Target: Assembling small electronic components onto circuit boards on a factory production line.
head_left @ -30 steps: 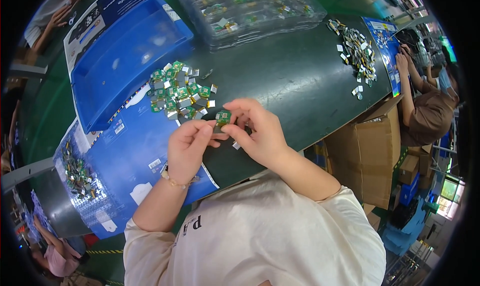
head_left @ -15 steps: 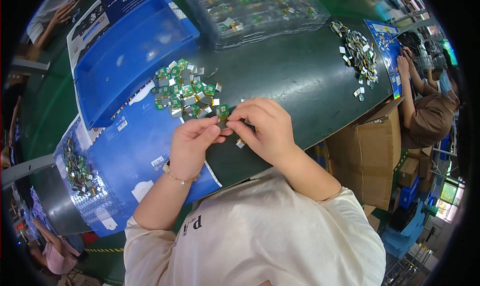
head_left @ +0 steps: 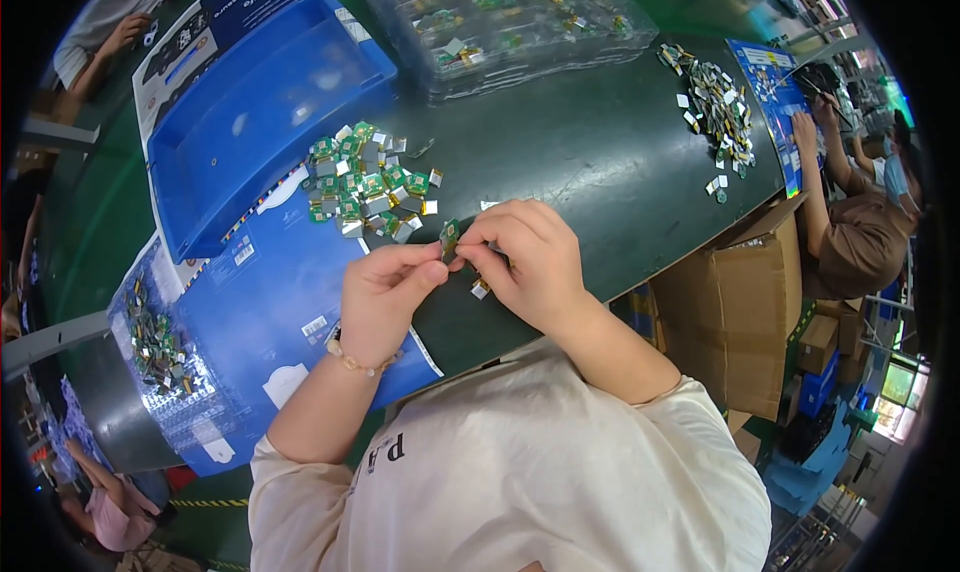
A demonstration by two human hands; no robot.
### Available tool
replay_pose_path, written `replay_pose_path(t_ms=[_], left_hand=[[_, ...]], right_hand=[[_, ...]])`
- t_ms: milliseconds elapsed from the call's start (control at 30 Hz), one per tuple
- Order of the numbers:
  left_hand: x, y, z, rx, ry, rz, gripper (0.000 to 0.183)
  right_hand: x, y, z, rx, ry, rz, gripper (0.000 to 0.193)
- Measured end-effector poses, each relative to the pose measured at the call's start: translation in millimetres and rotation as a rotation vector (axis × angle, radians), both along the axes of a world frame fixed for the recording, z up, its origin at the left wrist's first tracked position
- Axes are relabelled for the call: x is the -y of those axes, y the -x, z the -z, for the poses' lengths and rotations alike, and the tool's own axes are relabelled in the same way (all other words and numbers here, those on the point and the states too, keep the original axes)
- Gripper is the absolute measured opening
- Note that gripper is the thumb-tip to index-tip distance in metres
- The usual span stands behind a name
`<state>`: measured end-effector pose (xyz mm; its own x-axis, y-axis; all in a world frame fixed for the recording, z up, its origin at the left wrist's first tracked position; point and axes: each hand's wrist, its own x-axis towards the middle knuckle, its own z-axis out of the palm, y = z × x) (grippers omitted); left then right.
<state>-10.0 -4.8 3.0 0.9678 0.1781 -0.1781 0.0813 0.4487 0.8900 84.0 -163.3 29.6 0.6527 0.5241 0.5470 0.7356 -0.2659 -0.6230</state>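
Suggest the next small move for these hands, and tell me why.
Perhaps tip the small green board flatter with the right hand, which is close beside it: the left hand holds it steeply tilted, its face hard to see.

Grn PCB [head_left: 450, 235] partly behind fingertips [head_left: 436, 271], dtls too sm.

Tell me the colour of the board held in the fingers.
The board is green, in the head view.

1 green circuit board [head_left: 450, 236] turned more edge-on, face now showing narrower
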Motion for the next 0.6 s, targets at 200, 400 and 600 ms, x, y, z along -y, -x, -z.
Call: replay_pose_path(t_ms=[200, 400, 600], left_hand=[[2, -1, -6, 0.065, -0.143, 0.004, 0.019], [0, -3, -1, -0.097, 0.064, -0.009, 0.024], [-1, -9, -8, -0.141, 0.128, -0.056, 0.025]], right_hand=[[-1, -4, 1, 0.027, 0.024, -0.071, 0.018], [-5, 1, 4, 0.027, -0.015, -0.071, 0.019], [6, -7, -3, 0.001, 0.042, -0.058, 0.015]])
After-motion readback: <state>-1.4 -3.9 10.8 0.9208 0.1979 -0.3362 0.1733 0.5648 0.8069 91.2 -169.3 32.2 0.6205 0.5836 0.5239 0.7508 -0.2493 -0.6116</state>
